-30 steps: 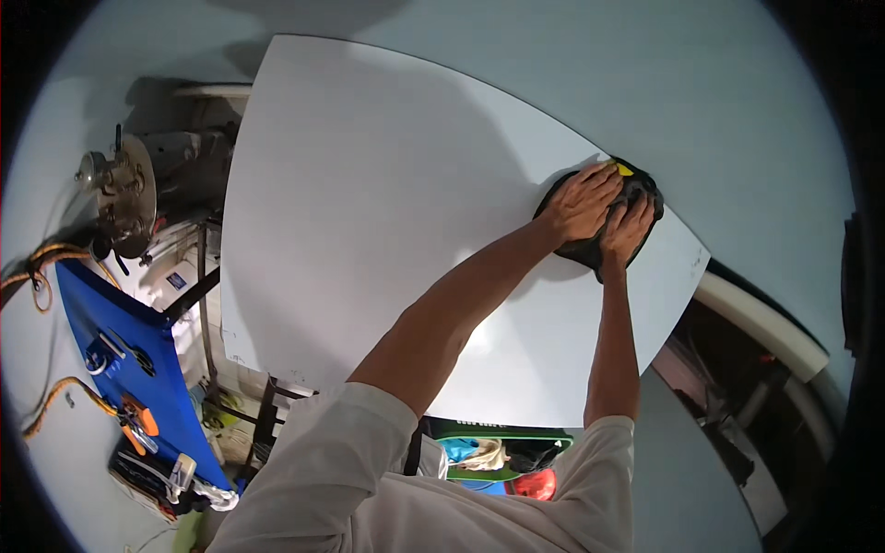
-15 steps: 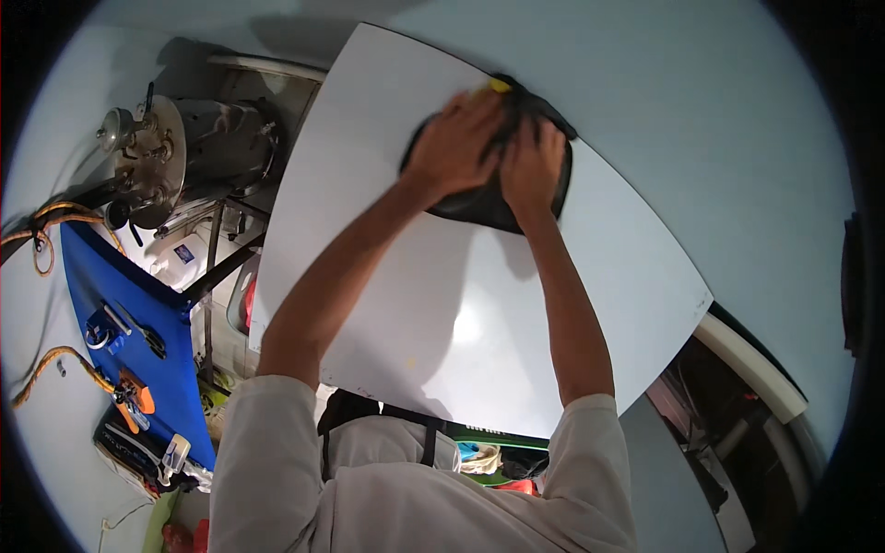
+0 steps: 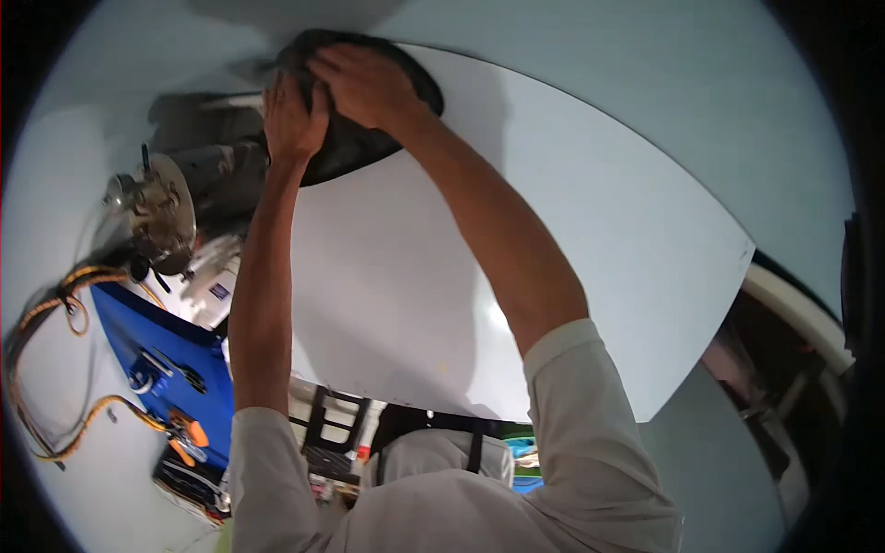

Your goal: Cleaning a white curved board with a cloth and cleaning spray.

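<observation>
A black, rounded, soft-looking item with a dark rim (image 3: 346, 152) lies at the far left corner of a white tabletop (image 3: 599, 203). It looks like a flat pouch or case, but its exact kind is unclear. My left hand (image 3: 297, 120) rests on its left part, fingers stretched out and pointing away from me. Across its upper middle lies my right hand (image 3: 367, 85), palm down with fingers extended toward the left. Neither hand visibly grips anything. Both hands cover much of the item's surface.
Left of the table stands a metal cylinder with fittings (image 3: 166, 207). Nearer is a blue surface (image 3: 115, 327) holding scissors (image 3: 192, 376) and orange-handled pliers (image 3: 189, 433). An orange cable (image 3: 78, 318) hangs there. A pale wall (image 3: 701, 83) runs behind the table.
Both hands and the black item have moved left, from the table's far middle to its far left corner. The yellow bit seen at the item's far edge no longer shows. The view has shifted slightly.
</observation>
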Tool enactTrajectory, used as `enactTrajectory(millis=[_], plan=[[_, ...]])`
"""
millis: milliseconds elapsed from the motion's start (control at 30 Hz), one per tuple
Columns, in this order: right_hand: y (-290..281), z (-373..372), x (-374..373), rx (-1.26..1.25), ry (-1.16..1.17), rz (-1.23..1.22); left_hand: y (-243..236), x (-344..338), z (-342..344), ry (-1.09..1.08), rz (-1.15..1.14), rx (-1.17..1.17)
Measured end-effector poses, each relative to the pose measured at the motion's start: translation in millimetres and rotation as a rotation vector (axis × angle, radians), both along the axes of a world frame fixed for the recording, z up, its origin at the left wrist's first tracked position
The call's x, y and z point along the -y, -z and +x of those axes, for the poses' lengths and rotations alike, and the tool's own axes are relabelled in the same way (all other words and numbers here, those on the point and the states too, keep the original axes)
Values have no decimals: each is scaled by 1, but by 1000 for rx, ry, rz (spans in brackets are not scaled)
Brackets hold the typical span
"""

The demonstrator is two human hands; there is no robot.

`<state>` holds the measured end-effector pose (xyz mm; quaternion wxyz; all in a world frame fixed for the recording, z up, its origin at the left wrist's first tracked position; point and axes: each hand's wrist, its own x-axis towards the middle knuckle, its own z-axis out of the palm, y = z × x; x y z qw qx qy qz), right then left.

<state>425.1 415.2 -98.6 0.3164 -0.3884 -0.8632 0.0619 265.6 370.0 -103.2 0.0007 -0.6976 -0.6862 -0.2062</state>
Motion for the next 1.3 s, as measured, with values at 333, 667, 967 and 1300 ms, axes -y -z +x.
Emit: enactTrajectory(millis=[333, 667, 967, 1300], plan=[[-16, -9, 32, 66, 92, -128, 1, 31, -11, 31, -230, 51], [-26, -21, 160, 82, 4, -169, -18, 179, -18, 60, -232, -72], [-39, -50, 290, 231, -31, -250, -14, 308, -44, 16, -241, -105], [-41, -78, 394, 102, -26, -252, -3, 418, -60, -76, -165, -77]])
